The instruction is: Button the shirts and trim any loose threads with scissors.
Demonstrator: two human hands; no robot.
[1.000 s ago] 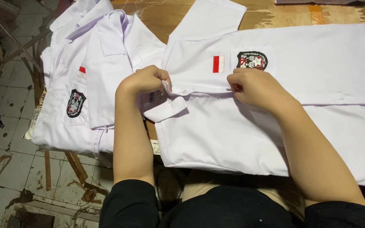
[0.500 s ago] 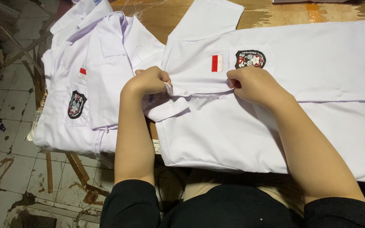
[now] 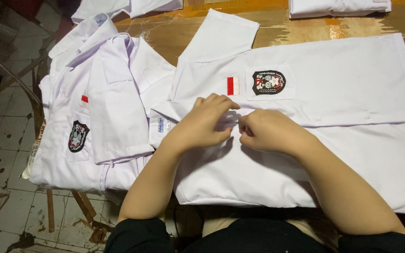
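Head view, far left: pile of white cotton shirts (image 3: 94,126) on the brown wooden table (image 3: 165,37).
Left hand (image 3: 207,122): I pinch the front edge of the flat white badged shirt (image 3: 333,98).
Right hand (image 3: 268,132): fingers closed on the same edge, just beside my left.

A pile of white short-sleeved shirts (image 3: 104,122) with dark crest badges lies at the left of the frame, hanging over the edge of the brown wooden worktop (image 3: 305,26). Another folded white garment (image 3: 341,7) sits at the upper right edge. Stained pale floor tiles (image 3: 5,206) show at lower left.
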